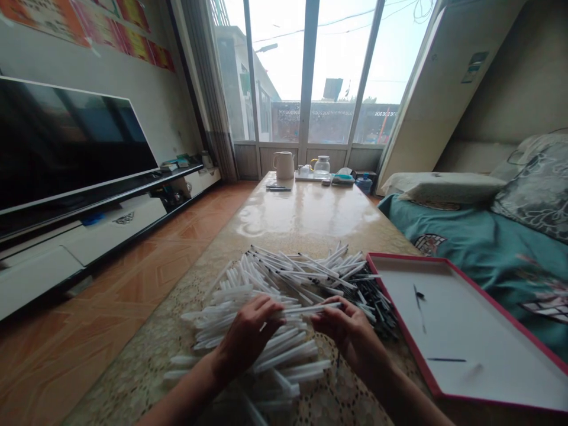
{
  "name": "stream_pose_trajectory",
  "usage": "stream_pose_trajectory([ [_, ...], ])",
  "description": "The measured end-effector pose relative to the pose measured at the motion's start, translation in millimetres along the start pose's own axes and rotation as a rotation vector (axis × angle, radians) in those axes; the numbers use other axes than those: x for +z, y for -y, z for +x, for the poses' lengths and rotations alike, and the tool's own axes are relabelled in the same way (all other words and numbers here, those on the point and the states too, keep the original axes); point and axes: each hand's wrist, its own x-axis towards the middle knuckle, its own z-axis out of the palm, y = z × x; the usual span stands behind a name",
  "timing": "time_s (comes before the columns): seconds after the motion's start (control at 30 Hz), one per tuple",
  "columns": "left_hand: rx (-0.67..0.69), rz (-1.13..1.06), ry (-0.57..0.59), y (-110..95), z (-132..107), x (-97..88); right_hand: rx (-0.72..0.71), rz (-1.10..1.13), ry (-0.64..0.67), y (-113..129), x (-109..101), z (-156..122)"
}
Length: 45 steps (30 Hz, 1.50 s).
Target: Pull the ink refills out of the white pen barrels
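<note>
Over the pile on the table, my left hand (255,325) pinches the left end of a slim white pen (305,309). At its darker right end, the fingers of my right hand (344,326) are closed on the same pen. Clear plastic pen barrels (290,352) lie heaped under and around my left hand. Just beyond both hands is a loose stack of thin white sticks with black tips (284,266), which look like pen refills. Small black pen parts (384,313) are piled to the right, beside the box lid.
A shallow white tray with a red rim (370,259) lies at the right, holding a black pen part (446,359) and another small dark piece. At the table's far end stand a kettle (284,165) and a glass jug (322,167). A sofa (399,216) borders the right side.
</note>
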Motion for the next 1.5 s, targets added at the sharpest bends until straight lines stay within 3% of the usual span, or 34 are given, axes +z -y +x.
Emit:
stream_pose_trajectory([
  [0.07, 0.024, 0.038, 0.008, 4, 1, -2.3, -0.133, -0.391, 0.036, 6, -7, 0],
  [0.2, 0.148, 0.149, 0.045, 3, 5, -5.8, -0.636, -1.218, 0.198, 22, -6, -4],
  [0.3, 0.196, 0.148, 0.076, -1, 7, -3.0, -0.642, -1.458, 0.445, 26, 3, -6],
  [0.37, 0.191, 0.123, 0.099, -3, 7, -0.3, -0.545, -1.424, 0.528, 24, 6, -7],
  [0.5, 0.168, 0.112, 0.198, -7, 8, 2.8, -0.303, -1.156, 0.645, 22, 6, -7],
  [0.6, 0.108, 0.123, 0.279, -12, 7, 1.6, -0.238, -1.129, 0.664, 19, 3, -7],
  [0.67, 0.032, 0.09, 0.33, -16, 7, -1.2, -0.293, -1.245, 0.613, 15, 1, -7],
  [0.83, -0.186, -0.123, 0.439, -24, 13, -11.6, -0.629, -1.618, 0.521, 8, 0, -3],
  [1.0, -0.34, -0.303, 0.499, -27, 24, -17.0, -0.864, -1.744, 0.493, 15, 0, 0],
  [1.13, -0.424, -0.493, 0.511, -29, 28, -17.6, -0.93, -1.756, 0.469, 18, -3, 0],
  [1.37, -0.503, -0.711, 0.482, -35, 29, -16.4, -0.918, -1.764, 0.472, 22, 3, -2],
  [1.47, -0.63, -0.855, 0.466, -22, 25, -23.0, -0.941, -1.759, 0.431, 28, -13, 2],
  [1.5, -0.733, -0.896, 0.416, -15, 24, -27.1, -0.947, -1.76, 0.389, 31, -22, 4],
])
